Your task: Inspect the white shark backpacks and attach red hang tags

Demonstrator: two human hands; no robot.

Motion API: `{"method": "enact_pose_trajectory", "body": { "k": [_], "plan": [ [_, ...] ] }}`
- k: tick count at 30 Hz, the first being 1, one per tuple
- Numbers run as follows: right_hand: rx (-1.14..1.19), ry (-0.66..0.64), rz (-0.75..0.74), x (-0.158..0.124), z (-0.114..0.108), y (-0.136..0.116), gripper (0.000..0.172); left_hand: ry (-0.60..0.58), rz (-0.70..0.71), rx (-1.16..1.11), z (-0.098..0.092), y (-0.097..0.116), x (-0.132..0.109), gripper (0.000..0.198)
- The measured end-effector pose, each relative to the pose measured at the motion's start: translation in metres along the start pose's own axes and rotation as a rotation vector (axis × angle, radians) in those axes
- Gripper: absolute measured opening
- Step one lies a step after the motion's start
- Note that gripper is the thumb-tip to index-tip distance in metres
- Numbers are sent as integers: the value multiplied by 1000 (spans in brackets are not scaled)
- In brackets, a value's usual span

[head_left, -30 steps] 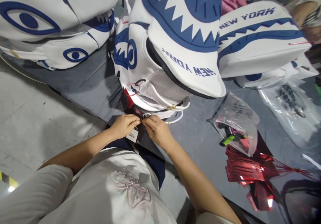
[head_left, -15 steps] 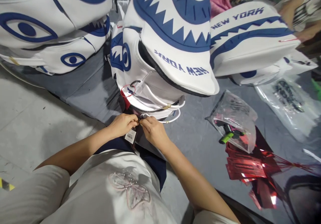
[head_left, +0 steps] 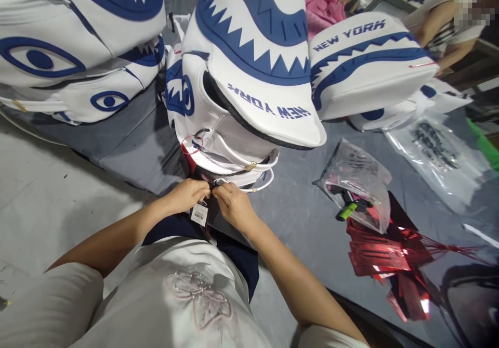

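In front of my body, at the near side of a white and blue shark-face backpack [head_left: 249,51], my two hands meet with fingertips almost touching. My left hand [head_left: 189,194] is closed in a pinch at the top of a black hang tag [head_left: 200,213] with a white barcode label, which dangles below the fingers. Pinched as well, my right hand [head_left: 233,202] is at the backpack's lower edge, by its white strap loops [head_left: 262,184]. What lies between the right fingertips is too small to make out. A thin red loop [head_left: 192,144] hangs from the backpack's side.
More shark-face backpacks stand at the left [head_left: 42,62] and the right [head_left: 370,67]. On the grey table [head_left: 288,223] lie a clear plastic bag [head_left: 356,176] with a black and green tool, red foil strips [head_left: 380,249] and a printed clear bag [head_left: 436,145]. Another person's arm [head_left: 440,23] shows far right.
The view has shifted slightly, so the backpacks and table items sit further left. Both hands keep their pinch at the same spot, and the hang tag still dangles beneath them.
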State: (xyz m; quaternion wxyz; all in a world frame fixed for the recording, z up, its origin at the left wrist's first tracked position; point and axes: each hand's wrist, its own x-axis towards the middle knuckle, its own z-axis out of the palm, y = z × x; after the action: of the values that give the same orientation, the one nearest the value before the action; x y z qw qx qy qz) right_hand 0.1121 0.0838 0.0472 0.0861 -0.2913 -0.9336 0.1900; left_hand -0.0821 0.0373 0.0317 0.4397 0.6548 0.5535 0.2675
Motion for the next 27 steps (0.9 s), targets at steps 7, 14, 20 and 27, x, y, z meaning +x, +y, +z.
{"method": "enact_pose_trajectory", "body": {
  "k": [7,14,20,27],
  "plan": [
    [36,21,22,1,1,-1,21,7,14,-26,-4,-7,1,26],
    [-34,0,34,1,4,-1,20,2,-17,50,-2,-3,1,26],
    [-138,-17,12,1,7,-3,18,-15,-70,50,-2,-2,3,18],
    [-111,0,11,1,9,-2,16,-57,-65,26,-5,-3,6,17]
  ]
}}
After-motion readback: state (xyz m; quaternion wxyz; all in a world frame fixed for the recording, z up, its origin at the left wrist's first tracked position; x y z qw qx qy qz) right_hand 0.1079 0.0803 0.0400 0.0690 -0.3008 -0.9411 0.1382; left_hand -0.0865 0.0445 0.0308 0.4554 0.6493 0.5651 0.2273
